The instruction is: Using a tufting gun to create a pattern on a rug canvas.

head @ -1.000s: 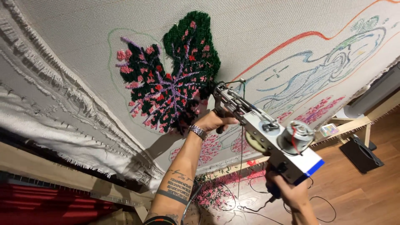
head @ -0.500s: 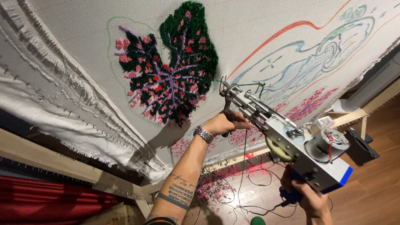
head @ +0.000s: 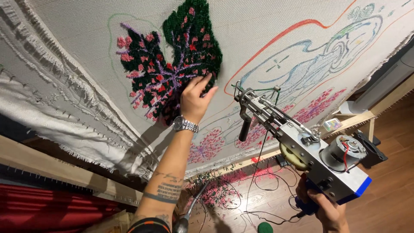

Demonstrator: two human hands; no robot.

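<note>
So the left hand (head: pixel 195 100) was up against the stretched tufting cloth (head: pixel 267 26), fingers slightly spread and pressed flat onto the lower right edge of the dark green tufted leaf (head: pixel 172 64), the one with pink blotches and purple veins. Nothing was gripped in it, it was just touching the pile. A metal wristwatch (head: pixel 185 125) sat on that wrist, right below the leaf, and the forearm under it had some tattooed lettering.

Right of the leaf, and clear of the cloth, the tufting gun (head: pixel 302 146) hung in the air with its needle end pointed up toward the fabric and a strand of green yarn (head: pixel 254 89) looped through the front. The black front grip of the gun had nobody on it. The right hand (head: pixel 323 207) was wrapped tight around the blue rear handle at the bottom, fingers closed on it, well below and right of the leaf.

Further right of the leaf the cloth had drawn outlines in orange, blue and green, plus pink tufted patches (head: pixel 317 105) lower down. Below the leaf, past the wooden frame (head: pixel 56 166), yarn scraps and cords (head: pixel 233 190) lay all over the wood floor.
</note>
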